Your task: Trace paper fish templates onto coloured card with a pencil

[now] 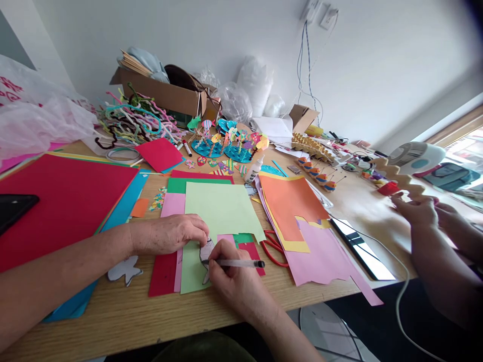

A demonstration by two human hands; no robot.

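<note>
My right hand [236,281] grips a pen [239,263] with a clear barrel and black end. The pen's tip is at the edge of a small white fish-shaped paper cutout [206,251]. Beneath the cutout lies a light green sheet of paper [222,203] with a piece cut out of its lower side. My left hand [175,234] has its fingers bent and close together, their tips pressing the cutout's upper end against the sheet. Pink, red and green sheets are stacked underneath. Another white paper cutout [125,270] rests below my left forearm.
Red-handled scissors [274,249] lie partly under orange paper [289,211]. A glue bottle [254,170] stands behind the green sheet. Large red paper [68,201] covers the left side. Pipe cleaners [139,118] are heaped behind. At right, another person's hands [418,213] hold a zigzag strip.
</note>
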